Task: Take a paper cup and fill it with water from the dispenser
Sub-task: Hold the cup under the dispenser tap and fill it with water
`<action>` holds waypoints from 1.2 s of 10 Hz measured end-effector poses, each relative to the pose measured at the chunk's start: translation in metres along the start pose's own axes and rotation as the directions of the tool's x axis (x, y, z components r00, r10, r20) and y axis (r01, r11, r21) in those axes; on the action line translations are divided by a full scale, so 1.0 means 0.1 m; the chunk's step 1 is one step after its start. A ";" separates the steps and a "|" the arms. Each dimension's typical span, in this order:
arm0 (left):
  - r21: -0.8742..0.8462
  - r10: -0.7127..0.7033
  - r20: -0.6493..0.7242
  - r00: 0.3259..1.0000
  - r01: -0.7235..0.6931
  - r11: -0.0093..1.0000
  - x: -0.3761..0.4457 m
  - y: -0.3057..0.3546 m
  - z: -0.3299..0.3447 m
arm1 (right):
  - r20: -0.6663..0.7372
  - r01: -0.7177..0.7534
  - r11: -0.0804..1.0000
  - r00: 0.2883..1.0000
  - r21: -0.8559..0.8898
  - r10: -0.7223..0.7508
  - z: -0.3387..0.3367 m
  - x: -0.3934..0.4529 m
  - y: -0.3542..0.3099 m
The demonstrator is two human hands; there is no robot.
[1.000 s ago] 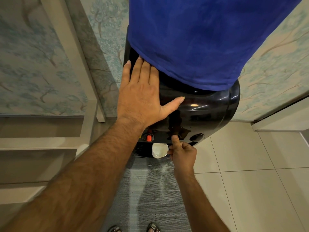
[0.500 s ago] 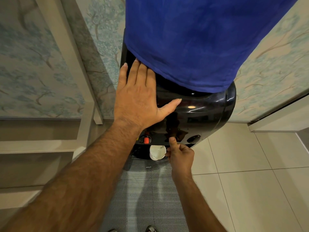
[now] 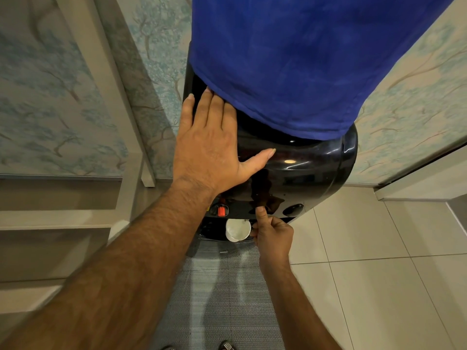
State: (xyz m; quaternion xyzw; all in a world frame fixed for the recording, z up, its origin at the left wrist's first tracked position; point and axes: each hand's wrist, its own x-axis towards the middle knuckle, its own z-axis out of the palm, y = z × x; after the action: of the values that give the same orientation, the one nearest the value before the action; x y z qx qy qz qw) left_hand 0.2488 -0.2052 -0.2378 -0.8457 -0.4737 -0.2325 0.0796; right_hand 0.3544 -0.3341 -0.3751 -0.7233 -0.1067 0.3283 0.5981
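White paper cup (image 3: 238, 231) sits upright under the dispenser (image 3: 298, 170) front, pinched by the right hand (image 3: 273, 236) just beside it, thumb up on a button, while left hand (image 3: 209, 145) lies flat, empty, on top.

Wallpaper (image 3: 50, 97) printed with pale blue-green trees covers the walls on both sides, crossed on the left by a slanting beige post (image 3: 118, 92). Large glossy cream floor tiles (image 3: 379, 248) lie at right; a grey woven mat (image 3: 227, 299) lies below centre. Beige ledges (image 3: 55, 221), possibly steps, run along the left.
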 end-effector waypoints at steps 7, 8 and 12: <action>-0.001 -0.005 -0.001 1.000 0.005 1.000 0.00 0.00 0.00 | 0.003 0.034 0.999 0.999 0.004 -0.034 0.01 0.01 0.01; -0.001 -0.004 0.000 1.000 0.004 1.000 0.01 0.00 0.00 | 0.002 0.040 0.999 0.999 0.000 -0.040 0.00 0.01 0.02; 0.002 -0.004 0.004 1.000 0.004 1.000 0.00 0.00 0.00 | 0.002 0.057 0.998 0.998 -0.003 -0.057 0.00 0.01 0.04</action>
State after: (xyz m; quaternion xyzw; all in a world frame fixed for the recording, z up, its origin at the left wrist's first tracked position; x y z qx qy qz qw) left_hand 0.2492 -0.2049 -0.2379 -0.8451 -0.4760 -0.2305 0.0789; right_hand 0.3546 -0.3347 -0.3791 -0.7206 -0.1282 0.3118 0.6059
